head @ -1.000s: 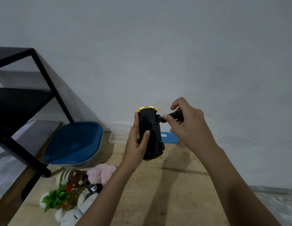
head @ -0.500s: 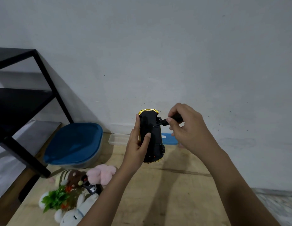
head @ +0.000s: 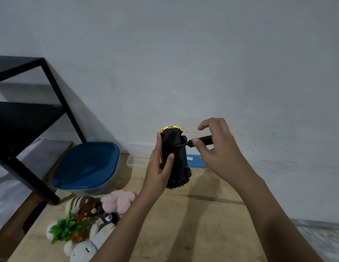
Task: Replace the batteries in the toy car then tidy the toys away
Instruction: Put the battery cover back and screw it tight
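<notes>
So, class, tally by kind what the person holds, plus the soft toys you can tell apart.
Black-and-gold toy car: 1
Black-handled screwdriver: 1
Soft toys: 3 (striped brown plush, fluffy pink plush, white plush rabbit)
Total: 5

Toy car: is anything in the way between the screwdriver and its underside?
Nothing visible does. The left hand holds the toy car with its black underside facing the camera, and the screwdriver in the right hand has its tip on that underside, just beside a wheel.
</notes>
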Available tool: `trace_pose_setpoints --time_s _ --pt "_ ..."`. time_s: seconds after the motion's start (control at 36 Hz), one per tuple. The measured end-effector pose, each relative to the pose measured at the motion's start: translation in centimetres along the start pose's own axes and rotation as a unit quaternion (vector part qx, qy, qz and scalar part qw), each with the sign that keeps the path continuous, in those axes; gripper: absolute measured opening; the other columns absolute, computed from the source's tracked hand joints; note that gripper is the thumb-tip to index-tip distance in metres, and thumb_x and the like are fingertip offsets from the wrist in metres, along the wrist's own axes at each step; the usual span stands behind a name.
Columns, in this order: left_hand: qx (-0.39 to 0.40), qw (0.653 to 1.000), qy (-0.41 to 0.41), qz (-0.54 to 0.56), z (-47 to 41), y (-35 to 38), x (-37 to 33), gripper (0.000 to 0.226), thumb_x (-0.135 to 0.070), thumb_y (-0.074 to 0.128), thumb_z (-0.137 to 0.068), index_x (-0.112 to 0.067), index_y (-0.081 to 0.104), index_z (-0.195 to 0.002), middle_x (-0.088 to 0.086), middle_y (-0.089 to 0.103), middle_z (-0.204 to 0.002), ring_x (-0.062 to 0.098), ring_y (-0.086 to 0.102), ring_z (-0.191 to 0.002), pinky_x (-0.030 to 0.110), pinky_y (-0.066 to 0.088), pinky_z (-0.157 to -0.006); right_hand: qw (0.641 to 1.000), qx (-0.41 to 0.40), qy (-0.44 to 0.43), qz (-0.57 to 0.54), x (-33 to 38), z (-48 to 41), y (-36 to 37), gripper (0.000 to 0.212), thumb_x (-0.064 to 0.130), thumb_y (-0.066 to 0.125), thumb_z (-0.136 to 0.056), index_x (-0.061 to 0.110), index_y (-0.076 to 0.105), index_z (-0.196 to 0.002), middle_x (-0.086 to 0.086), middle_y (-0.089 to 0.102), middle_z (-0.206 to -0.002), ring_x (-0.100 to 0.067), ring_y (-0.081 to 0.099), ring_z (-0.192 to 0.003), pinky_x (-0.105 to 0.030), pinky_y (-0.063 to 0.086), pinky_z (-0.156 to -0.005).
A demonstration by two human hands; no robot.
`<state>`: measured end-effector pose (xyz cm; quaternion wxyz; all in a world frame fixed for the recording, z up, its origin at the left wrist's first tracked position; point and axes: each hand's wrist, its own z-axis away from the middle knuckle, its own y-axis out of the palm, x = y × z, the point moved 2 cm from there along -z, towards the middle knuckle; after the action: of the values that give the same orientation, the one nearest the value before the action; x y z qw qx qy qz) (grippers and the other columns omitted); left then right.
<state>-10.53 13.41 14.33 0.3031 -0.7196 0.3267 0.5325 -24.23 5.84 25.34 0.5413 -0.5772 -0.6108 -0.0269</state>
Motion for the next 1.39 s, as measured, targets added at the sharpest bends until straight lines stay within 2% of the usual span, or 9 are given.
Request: trace_pose_setpoints --time_s 0.17,0.28,0.53,0.64,0.86,1.0,1.14,1.25,1.39 --pt "-0.002 1.0 -0.002 -0.014 0.1 0.0 0.0 0.067 -0.053 0.049 -0.086 -0.063 0.009 -0.138 -0.021 0.035 -0.147 0.02 0.047 -0.13 0.05 0.044 -0.103 0.999 -0.023 0.026 -0.005 -0.1 -0.3 -0.1 0.018 0.029 0.056 -0.091 0.014 0.047 -0.089 -0.004 0.063 -0.071 -0.021 0.065 -0.063 -0.033 0.055 -0.054" --pt "-0.005 1.0 0.001 -0.024 -0.1 0.1 0.0 0.066 -0.052 0.049 -0.087 -0.062 0.009 -0.139 -0.021 0.034 -0.148 0.022 0.048 -0.13 0.052 0.045 -0.102 1.0 0.026 0.0 0.01 -0.4 -0.2 -0.1 0.012 0.021 0.055 -0.091 0.023 0.046 -0.1 0.011 0.05 -0.099 -0.012 0.062 -0.08 -0.032 0.056 -0.065" --pt "0.008 1.0 -0.004 -0.013 -0.4 0.7 0.0 0.067 -0.052 0.049 -0.086 -0.062 0.01 -0.14 -0.029 0.037 -0.142 0.018 0.049 -0.129 0.051 0.045 -0.102 1.0 0.02 -0.009 0.023 -1.2 -0.4 -0.6 0.021 0.013 0.059 -0.088 0.024 0.044 -0.098 0.01 0.048 -0.095 0.0 0.056 -0.072 -0.012 0.045 -0.055" --pt "0.013 1.0 -0.007 -0.01 -0.5 1.0 0.0 0.067 -0.051 0.049 -0.087 -0.061 0.009 -0.14 -0.03 0.037 -0.141 0.015 0.047 -0.13 0.049 0.045 -0.102 0.999 0.008 0.015 0.038 -1.2 -0.5 -1.0 0.016 0.029 0.054 -0.091 0.019 0.043 -0.096 0.004 0.056 -0.082 -0.016 0.063 -0.071 -0.033 0.052 -0.062" --pt "0.016 1.0 -0.011 -0.007 -0.5 1.3 0.2 0.066 -0.049 0.05 -0.088 -0.062 0.01 -0.139 -0.031 0.039 -0.138 0.012 0.048 -0.128 0.048 0.045 -0.102 0.999 0.014 0.022 0.038 -1.4 -0.4 -1.2 0.016 0.029 0.054 -0.092 0.019 0.042 -0.096 0.005 0.056 -0.084 -0.016 0.063 -0.074 -0.04 0.055 -0.066" --pt "0.015 1.0 -0.012 -0.008 -0.5 1.4 0.2 0.066 -0.049 0.049 -0.087 -0.062 0.01 -0.139 -0.034 0.04 -0.133 0.01 0.05 -0.127 0.047 0.046 -0.102 0.999 0.033 -0.004 0.026 -1.6 -0.3 -1.1 0.019 0.02 0.056 -0.09 0.028 0.042 -0.101 0.017 0.046 -0.1 -0.001 0.055 -0.076 -0.032 0.051 -0.065" --pt "0.019 1.0 -0.01 -0.008 -0.5 1.5 0.2 0.067 -0.053 0.049 -0.085 -0.062 0.01 -0.139 -0.029 0.039 -0.138 0.013 0.049 -0.128 0.048 0.045 -0.102 0.999 0.011 0.014 0.032 -1.4 -0.5 -1.3 0.019 0.035 0.052 -0.092 0.021 0.042 -0.099 0.005 0.055 -0.09 -0.017 0.062 -0.073 -0.04 0.054 -0.064" --pt "0.015 1.0 -0.013 -0.007 -0.6 1.5 0.2 0.066 -0.047 0.05 -0.088 -0.063 0.011 -0.139 -0.03 0.04 -0.136 0.015 0.051 -0.126 0.049 0.047 -0.1 0.999 0.026 -0.015 0.04 -1.6 -0.5 -1.0 0.022 0.012 0.059 -0.087 0.025 0.044 -0.094 0.016 0.047 -0.094 -0.005 0.056 -0.078 -0.026 0.051 -0.055" --pt "0.012 1.0 -0.006 -0.003 -0.6 1.4 -0.1 0.065 -0.041 0.05 -0.091 -0.061 0.011 -0.14 -0.029 0.036 -0.142 0.011 0.048 -0.13 0.047 0.045 -0.103 0.999 0.011 0.009 0.037 -1.7 -0.6 -1.2 0.018 0.032 0.057 -0.09 0.021 0.043 -0.094 0.012 0.053 -0.092 -0.006 0.059 -0.08 -0.03 0.053 -0.06"
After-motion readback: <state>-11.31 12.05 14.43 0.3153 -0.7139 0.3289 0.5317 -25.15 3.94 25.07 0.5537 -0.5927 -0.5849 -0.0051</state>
